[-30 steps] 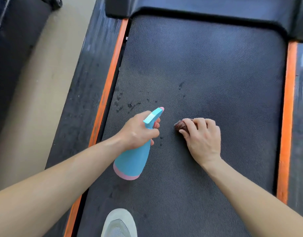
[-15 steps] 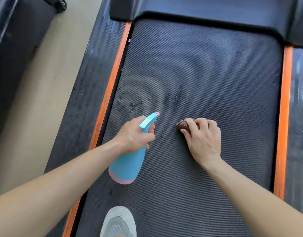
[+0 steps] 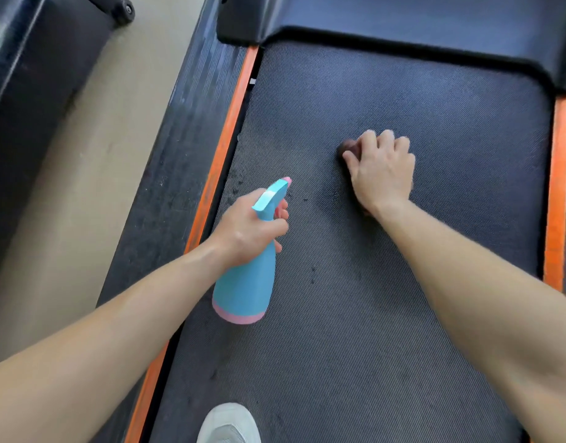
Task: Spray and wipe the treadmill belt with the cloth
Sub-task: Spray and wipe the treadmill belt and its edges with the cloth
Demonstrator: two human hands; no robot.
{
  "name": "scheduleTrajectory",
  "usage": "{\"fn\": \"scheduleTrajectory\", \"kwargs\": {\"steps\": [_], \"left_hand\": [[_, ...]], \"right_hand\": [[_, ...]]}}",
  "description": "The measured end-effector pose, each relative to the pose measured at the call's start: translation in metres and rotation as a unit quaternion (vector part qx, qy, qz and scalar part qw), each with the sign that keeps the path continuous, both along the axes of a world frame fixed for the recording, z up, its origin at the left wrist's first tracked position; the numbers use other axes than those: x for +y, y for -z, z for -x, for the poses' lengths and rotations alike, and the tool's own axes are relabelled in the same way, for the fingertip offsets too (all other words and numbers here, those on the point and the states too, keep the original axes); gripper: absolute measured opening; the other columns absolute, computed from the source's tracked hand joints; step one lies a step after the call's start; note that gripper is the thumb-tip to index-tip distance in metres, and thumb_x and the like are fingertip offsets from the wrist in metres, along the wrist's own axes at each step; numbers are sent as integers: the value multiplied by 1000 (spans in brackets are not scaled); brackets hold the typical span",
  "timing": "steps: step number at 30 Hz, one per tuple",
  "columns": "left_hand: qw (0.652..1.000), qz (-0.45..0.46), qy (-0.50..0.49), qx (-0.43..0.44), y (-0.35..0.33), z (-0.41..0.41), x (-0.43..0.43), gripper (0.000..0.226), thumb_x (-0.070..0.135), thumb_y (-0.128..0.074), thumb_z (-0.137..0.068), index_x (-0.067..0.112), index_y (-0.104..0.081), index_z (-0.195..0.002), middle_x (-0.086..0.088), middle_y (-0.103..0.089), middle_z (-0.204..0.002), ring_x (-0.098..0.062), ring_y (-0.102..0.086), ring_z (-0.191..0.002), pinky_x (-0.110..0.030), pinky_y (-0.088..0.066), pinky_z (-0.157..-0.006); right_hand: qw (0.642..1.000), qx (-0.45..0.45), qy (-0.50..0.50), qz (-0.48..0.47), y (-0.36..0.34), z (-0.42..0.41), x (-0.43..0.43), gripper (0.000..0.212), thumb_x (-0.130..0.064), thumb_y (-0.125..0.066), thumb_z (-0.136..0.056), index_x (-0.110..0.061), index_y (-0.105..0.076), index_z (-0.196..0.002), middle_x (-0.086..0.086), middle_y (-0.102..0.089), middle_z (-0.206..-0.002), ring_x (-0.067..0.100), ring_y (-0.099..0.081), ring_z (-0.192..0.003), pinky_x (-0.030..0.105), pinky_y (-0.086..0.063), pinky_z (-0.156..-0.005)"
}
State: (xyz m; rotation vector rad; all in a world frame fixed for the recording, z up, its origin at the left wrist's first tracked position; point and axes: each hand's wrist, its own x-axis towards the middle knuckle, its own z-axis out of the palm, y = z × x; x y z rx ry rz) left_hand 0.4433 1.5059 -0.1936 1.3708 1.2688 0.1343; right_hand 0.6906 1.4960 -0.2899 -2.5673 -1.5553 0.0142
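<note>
A left hand (image 3: 246, 228) grips a blue spray bottle (image 3: 243, 289) by its neck, above the left side of a dark treadmill belt (image 3: 403, 91). The right hand (image 3: 382, 174), fingers curled, holds what seems a brown cloth (image 3: 347, 148), blurred and mostly hidden, against the belt's middle. A white shoe (image 3: 229, 423) stands at the near end.

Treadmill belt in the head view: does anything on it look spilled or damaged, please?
Small dark specks dot the treadmill belt beside the spray bottle, likely spray droplets not yet wiped; nothing looks damaged.
</note>
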Motion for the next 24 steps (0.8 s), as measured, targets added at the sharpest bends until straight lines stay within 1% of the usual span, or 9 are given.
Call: {"fn": "scheduleTrajectory", "kwargs": {"steps": [2, 4, 6, 8, 11, 13, 17, 21, 24], "left_hand": [[1000, 1, -13, -12, -2, -2, 6, 44, 5, -67, -84, 29, -65, -122, 3, -67, -98, -16, -67, -62, -22, -56, -60], [1000, -2, -9, -6, -3, -2, 10, 42, -1, -63, -89, 24, -65, -123, 0, -68, -101, -16, -67, -61, -17, -53, -57], [1000, -3, -11, 3, -2, 1, 12, 39, -1, -63, -89, 17, -66, -124, -3, -69, -102, -17, -68, -59, -17, -53, -56], [1000, -1, -21, 0, 1, 3, 12, 41, -1, -62, -89, 16, -66, -126, 1, -68, -100, -20, -69, -60, -21, -55, -60], [1000, -5, -21, -5, 6, 11, 12, 44, 7, -66, -84, 23, -65, -124, 6, -68, -96, -21, -70, -61, -34, -62, -70], [1000, -3, -14, 0, 8, 17, 10, 50, 17, -64, -73, 21, -66, -122, 8, -68, -95, -21, -70, -60, -34, -62, -69], [1000, 1, -17, 13, 8, 28, 9, 52, 18, -64, -72, 18, -66, -124, 5, -68, -99, -25, -72, -58, -35, -60, -69], [1000, 1, -12, 16, 12, 30, 9, 33, 3, -65, -87, 16, -66, -118, 2, -68, -103, -23, -72, -59, -27, -57, -65], [1000, 5, -17, 4, 12, 26, 9, 50, 14, -66, -77, 17, -65, -127, 2, -68, -101, -22, -71, -59, -25, -58, -63]], "right_hand": [[996, -21, -84, -30, 2, 31, -49, 40, -53, -53, -96, -15, -59, -105, 16, -58, -105, 38, -54, -96, 48, -44, -72], [980, -15, -195, -44, 6, 59, -102, 36, -52, -55, -96, -17, -62, -100, 13, -57, -97, 37, -55, -90, 47, -44, -68], [966, -12, -256, -40, 10, 54, -110, 36, -52, -54, -97, -17, -62, -98, 13, -57, -95, 36, -55, -87, 46, -44, -66], [967, -38, -249, -31, 14, 37, -83, 38, -53, -53, -96, -17, -60, -99, 15, -57, -96, 37, -54, -87, 47, -45, -66], [992, -49, -111, -37, 6, 4, -8, 42, -55, -54, -95, -15, -58, -108, 20, -57, -106, 41, -54, -98, 49, -47, -73], [997, -33, -70, -6, -1, -11, 22, 45, -54, -53, -97, -13, -56, -115, 22, -56, -116, 43, -52, -108, 52, -47, -81], [993, -58, -98, -27, -1, 29, -32, 40, -53, -54, -95, -15, -56, -104, 17, -55, -105, 39, -52, -95, 48, -45, -70], [964, -32, -263, -29, 9, 67, -107, 35, -51, -61, -94, -17, -57, -96, 12, -55, -96, 35, -53, -88, 46, -43, -67], [959, -50, -278, -37, 11, 47, -78, 38, -53, -58, -95, -15, -57, -96, 14, -56, -96, 36, -54, -86, 46, -46, -66]]}}
